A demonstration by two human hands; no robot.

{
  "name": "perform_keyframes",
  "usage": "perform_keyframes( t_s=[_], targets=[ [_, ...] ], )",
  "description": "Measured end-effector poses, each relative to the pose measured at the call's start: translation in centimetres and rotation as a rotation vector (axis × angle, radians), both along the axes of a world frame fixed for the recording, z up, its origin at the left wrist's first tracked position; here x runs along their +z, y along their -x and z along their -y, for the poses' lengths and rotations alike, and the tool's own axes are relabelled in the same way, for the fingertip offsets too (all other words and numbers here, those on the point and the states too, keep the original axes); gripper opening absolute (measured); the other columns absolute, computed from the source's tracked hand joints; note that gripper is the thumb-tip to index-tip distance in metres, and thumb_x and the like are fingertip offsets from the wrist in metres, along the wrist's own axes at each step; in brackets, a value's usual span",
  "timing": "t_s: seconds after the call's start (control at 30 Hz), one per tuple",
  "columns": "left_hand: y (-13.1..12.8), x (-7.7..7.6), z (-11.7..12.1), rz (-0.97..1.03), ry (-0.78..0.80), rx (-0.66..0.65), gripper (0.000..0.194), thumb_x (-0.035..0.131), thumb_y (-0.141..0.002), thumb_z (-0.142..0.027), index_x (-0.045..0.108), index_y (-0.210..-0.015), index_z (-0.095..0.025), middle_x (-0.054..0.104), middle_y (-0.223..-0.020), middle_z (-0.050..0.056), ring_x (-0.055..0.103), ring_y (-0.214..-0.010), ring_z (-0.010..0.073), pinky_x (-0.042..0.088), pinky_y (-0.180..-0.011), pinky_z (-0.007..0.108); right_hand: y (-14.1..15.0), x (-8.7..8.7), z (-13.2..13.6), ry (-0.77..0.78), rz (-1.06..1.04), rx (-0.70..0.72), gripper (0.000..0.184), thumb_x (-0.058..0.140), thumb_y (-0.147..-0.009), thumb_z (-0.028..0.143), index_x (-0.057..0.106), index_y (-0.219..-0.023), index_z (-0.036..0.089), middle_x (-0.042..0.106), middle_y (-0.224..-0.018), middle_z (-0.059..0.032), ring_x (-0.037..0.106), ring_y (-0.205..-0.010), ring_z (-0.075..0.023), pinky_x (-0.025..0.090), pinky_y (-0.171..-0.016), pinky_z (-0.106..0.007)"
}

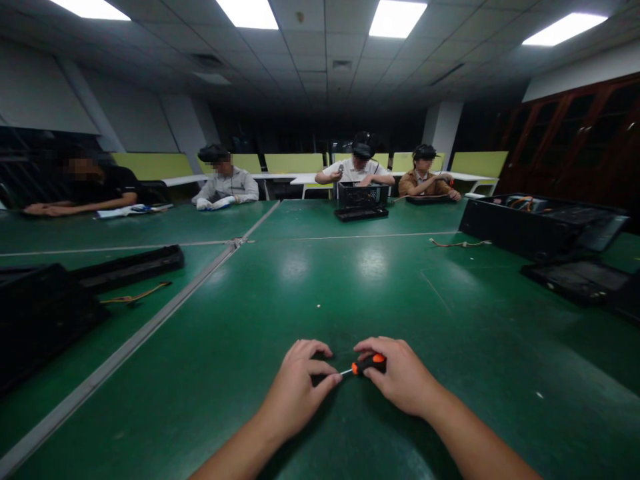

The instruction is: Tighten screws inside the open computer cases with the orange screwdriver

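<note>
A short screwdriver (pixel 369 364) with an orange and black handle is held between my two hands, just above the green table (pixel 310 267). My right hand (pixel 403 375) is closed around the handle, thumb below and fingers above. The thin metal shaft points left. At its tip, the thumb and index finger of my left hand (pixel 303 381) pinch together, while the other fingers curl loosely. Whether a small part sits at the tip between them is too small to make out.
Black computer cases stand at the right (pixel 505 227) and left (pixel 45 313), with loose panels beside them. A cable (pixel 460 244) lies near the right case. Across the table several people sit, one behind an opened case (pixel 363 195). A grey seam (pixel 165 317) crosses the tabletop.
</note>
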State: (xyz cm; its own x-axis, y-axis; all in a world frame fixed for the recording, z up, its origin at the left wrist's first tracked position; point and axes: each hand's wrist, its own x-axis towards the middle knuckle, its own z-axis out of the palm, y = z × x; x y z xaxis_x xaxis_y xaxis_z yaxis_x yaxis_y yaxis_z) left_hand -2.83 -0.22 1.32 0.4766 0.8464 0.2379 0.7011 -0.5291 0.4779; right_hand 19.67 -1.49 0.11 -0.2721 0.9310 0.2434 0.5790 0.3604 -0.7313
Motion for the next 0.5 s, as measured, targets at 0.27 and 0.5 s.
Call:
perform_keyframes(
  t_s=[0.27, 0.5],
  targets=[
    [-0.03, 0.04, 0.26, 0.09, -0.119, 0.008, 0.012, 0.065, -0.085, -0.029, 0.077, -0.085, -0.03, 0.066, -0.098, 0.003, 0.06, -0.098, 0.023, 0.041, -0.101, 0.049, 0.06, 0.2, 0.01, 0.026, -0.076, -0.012, 0.039, 0.068, -0.069, 0.006, 0.069, -0.103, 0.027, 0.072, -0.091, 0.0014, 0.066, -0.088, -0.0181, 0.048, -0.086, -0.031],
    [0.08, 0.17, 0.18, 0.069, -0.109, -0.003, 0.011, 0.066, -0.085, -0.029, 0.077, -0.083, -0.028, 0.066, -0.1, 0.005, 0.059, -0.1, 0.0238, 0.042, -0.099, 0.048, 0.04, 0.38, 0.13, 0.007, -0.079, -0.018, 0.039, 0.068, -0.07, 0.005, 0.071, -0.102, 0.026, 0.07, -0.093, -0.0013, 0.067, -0.087, -0.0182, 0.05, -0.083, -0.031]
  ],
)
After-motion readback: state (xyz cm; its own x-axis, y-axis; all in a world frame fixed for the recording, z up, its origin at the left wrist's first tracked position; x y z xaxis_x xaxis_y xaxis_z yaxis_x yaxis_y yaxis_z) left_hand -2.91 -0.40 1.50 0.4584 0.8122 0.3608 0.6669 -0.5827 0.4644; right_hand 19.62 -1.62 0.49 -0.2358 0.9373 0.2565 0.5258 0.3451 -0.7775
